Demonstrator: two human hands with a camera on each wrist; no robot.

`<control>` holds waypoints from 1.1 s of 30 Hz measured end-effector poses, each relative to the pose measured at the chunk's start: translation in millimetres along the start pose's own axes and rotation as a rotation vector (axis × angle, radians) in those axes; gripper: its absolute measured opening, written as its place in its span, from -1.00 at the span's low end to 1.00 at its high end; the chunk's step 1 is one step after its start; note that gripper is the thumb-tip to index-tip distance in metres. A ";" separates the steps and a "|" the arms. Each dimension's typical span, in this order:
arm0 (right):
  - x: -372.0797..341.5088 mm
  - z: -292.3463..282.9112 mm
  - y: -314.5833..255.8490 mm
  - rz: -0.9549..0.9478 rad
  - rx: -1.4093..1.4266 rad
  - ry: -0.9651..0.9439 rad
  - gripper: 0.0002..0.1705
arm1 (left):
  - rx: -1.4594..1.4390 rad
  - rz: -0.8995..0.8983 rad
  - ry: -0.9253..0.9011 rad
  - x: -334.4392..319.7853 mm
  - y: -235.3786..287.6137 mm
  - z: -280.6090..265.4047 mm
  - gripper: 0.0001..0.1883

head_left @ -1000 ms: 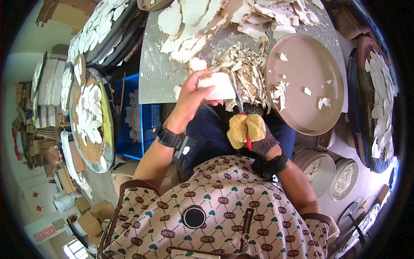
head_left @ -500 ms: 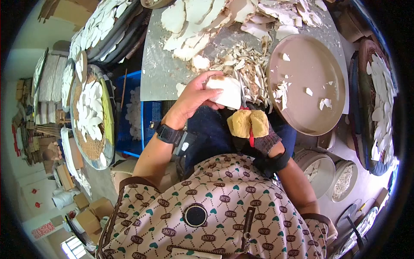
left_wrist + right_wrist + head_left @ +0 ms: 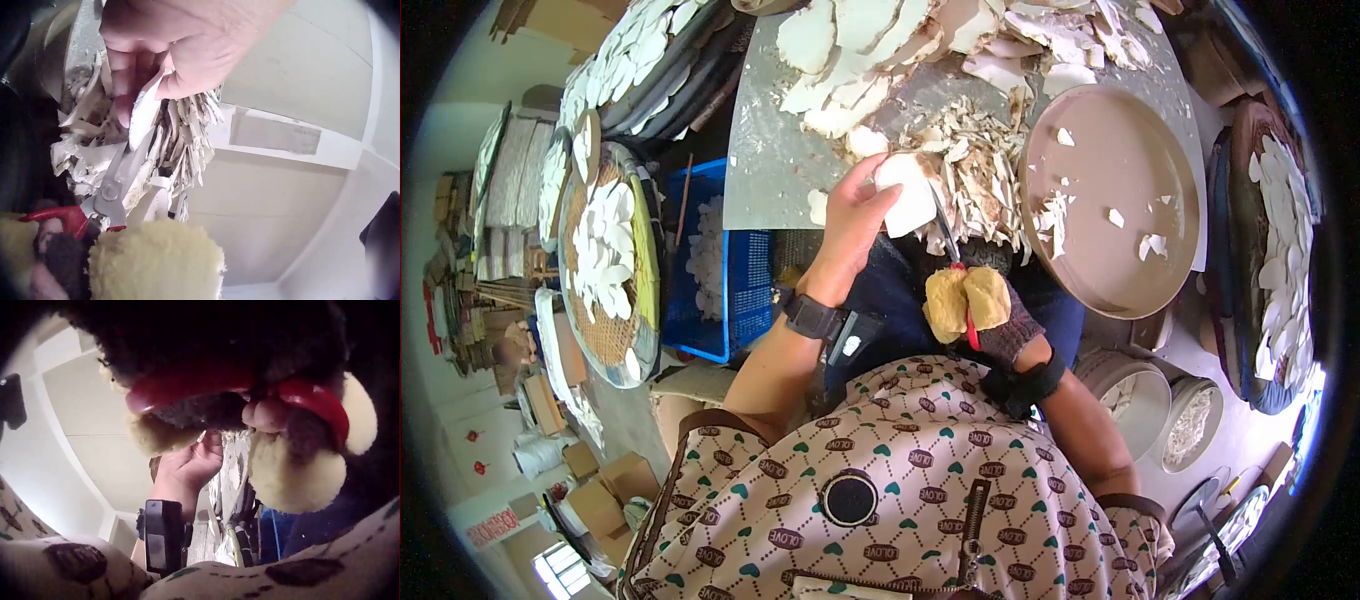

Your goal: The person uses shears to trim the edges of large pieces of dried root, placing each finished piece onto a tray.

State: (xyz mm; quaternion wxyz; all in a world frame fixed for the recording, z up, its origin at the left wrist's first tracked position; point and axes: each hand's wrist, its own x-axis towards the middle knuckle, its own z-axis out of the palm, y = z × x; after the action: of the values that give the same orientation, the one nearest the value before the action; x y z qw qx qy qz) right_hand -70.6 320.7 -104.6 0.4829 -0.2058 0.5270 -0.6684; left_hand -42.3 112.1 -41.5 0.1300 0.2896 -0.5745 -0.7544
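So I'd just turned the white piece (image 3: 908,195) to a new slant in my left hand (image 3: 850,225), beside the scissors (image 3: 946,235). I figured that put a different bit of edge up for trimming. My left thumb and fingers pinched it by the scrap heap (image 3: 982,185); my gloved right hand (image 3: 1008,338) gripped the scissors. The left wrist view caught the piece nearly edge-on against the blades; the right wrist one showed fingers inside the red handles (image 3: 187,387), mostly hidden by yellow foam (image 3: 988,298) from my head.

At left I could cross the surface (image 3: 768,140). Past the shears (image 3: 111,192), the scrap heap (image 3: 982,190) blocks me; rightward, the tray (image 3: 1097,268).
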 end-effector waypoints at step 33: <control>11.7 -3.7 6.0 -0.148 0.100 0.073 -0.82 | 0.305 -0.076 -0.343 -0.2 12.8 -1.2 -0.56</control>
State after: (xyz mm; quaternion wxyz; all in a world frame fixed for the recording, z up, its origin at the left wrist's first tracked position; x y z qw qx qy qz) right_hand -76.1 312.7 -114.1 0.4221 -0.1953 0.4935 -0.7349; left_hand -43.1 107.3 -29.7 -0.0433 0.1946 -0.6844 -0.7013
